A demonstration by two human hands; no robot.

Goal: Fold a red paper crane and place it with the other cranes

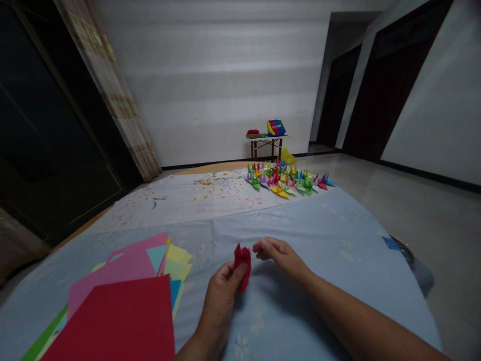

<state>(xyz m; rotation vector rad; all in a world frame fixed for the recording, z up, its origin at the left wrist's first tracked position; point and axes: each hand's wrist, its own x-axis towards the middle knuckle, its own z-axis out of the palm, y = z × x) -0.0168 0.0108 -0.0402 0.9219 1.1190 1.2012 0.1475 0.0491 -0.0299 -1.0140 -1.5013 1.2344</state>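
A small piece of folded red paper (pixel 242 256) is pinched upright between the thumb and fingers of my left hand (pixel 224 287), just above the blue cloth. Its upper end splits into pointed and ragged-looking tips. To the right of it, slightly apart, is my right hand (pixel 277 253). The fingers there are bent and drawn close together near the thumb. Whether anything tiny sits between those fingertips I cannot make out.
Loose coloured sheets lie at the left, a red sheet (pixel 124 316) on top and a pink sheet (pixel 112 276) behind. Many folded paper cranes (pixel 280 178) stand at the table's far right. A small side table (pixel 267 138) by the wall carries a colourful box (pixel 276 127).
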